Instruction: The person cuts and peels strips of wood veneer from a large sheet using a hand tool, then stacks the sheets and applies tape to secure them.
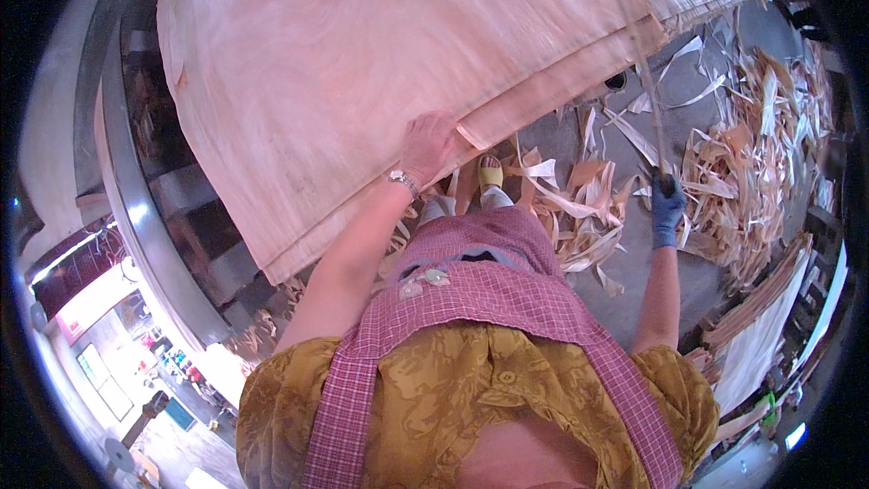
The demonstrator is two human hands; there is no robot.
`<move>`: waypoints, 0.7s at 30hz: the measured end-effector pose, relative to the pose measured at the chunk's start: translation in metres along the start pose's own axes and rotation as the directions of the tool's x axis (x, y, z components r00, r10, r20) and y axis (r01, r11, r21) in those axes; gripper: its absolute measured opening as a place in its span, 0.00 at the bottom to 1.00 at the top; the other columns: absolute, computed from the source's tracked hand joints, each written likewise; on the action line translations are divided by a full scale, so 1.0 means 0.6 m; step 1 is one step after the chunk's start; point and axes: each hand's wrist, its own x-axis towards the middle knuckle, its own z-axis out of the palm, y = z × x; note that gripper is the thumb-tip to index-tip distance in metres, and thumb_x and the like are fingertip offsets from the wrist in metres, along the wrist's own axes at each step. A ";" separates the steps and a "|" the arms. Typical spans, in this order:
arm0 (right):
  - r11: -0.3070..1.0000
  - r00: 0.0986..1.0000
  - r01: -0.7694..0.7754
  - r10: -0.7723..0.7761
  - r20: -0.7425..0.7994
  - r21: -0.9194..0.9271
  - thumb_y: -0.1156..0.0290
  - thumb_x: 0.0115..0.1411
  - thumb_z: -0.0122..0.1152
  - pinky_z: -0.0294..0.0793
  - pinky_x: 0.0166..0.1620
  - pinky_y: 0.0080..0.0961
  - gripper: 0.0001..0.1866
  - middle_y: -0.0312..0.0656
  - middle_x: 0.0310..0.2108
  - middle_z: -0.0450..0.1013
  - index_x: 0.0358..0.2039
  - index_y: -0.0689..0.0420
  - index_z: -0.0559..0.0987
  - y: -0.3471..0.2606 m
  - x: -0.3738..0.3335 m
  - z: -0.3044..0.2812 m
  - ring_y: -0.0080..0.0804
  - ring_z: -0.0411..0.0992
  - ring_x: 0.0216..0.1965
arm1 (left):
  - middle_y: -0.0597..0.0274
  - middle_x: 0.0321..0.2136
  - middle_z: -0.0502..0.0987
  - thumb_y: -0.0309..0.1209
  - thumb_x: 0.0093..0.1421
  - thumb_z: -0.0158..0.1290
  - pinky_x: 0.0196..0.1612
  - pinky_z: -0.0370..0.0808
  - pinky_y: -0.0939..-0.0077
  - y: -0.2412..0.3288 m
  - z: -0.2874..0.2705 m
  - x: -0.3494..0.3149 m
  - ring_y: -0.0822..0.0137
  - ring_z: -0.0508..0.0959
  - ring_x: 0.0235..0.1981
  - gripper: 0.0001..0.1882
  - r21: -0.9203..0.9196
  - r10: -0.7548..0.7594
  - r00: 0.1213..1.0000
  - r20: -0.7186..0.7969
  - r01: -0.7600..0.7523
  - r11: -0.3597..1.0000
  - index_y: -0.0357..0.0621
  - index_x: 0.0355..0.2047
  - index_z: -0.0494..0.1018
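Observation:
A broad stack of thin, pale pinkish wood veneer sheets (362, 45) spreads in front of me. My left hand (430, 145), bare and with a wristwatch (404, 183), rests on top of it close to the near edge, fingers laid on the wood. Just right of those fingers lies the corner of a narrower veneer strip (507, 109). My right hand (668, 204) wears a blue-grey glove and is closed around the lower end of a long thin stick (654, 109). The stick reaches away from me across the stack's right part.
Curled veneer scraps (588, 208) litter the floor by my yellow slipper (491, 172). A larger scrap heap (747, 172) lies to the right, with stacked veneer (760, 326) nearer me. A long metal beam (149, 217) runs along the left.

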 end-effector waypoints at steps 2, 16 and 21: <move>0.993 0.999 -0.008 0.003 0.048 0.116 0.62 0.57 0.69 0.66 0.28 0.23 0.16 0.37 0.17 0.66 0.25 0.60 0.76 -0.002 -0.013 0.077 0.18 0.60 0.23 | 0.58 0.54 0.70 0.33 0.55 0.55 0.57 0.65 0.56 0.004 -0.009 -0.009 0.56 0.67 0.57 0.22 0.020 -0.058 0.998 0.000 0.058 0.998 0.53 0.52 0.72; 0.890 0.898 -0.037 -0.170 0.406 0.455 0.68 0.59 0.64 0.70 0.32 0.31 0.10 0.45 0.23 0.72 0.31 0.62 0.79 -0.292 -0.041 0.231 0.28 0.68 0.25 | 0.62 0.57 0.68 0.38 0.57 0.51 0.59 0.62 0.52 0.050 -0.054 0.002 0.56 0.63 0.60 0.23 0.182 0.093 0.850 0.519 -0.216 0.959 0.49 0.54 0.71; 0.945 0.899 0.119 -0.233 0.371 0.305 0.62 0.61 0.62 0.74 0.34 0.40 0.12 0.53 0.28 0.77 0.38 0.58 0.78 -0.318 -0.046 0.225 0.51 0.77 0.31 | 0.56 0.52 0.71 0.40 0.52 0.58 0.56 0.66 0.54 0.035 -0.062 -0.033 0.55 0.68 0.57 0.30 0.074 0.220 0.945 0.241 -0.243 0.967 0.50 0.56 0.69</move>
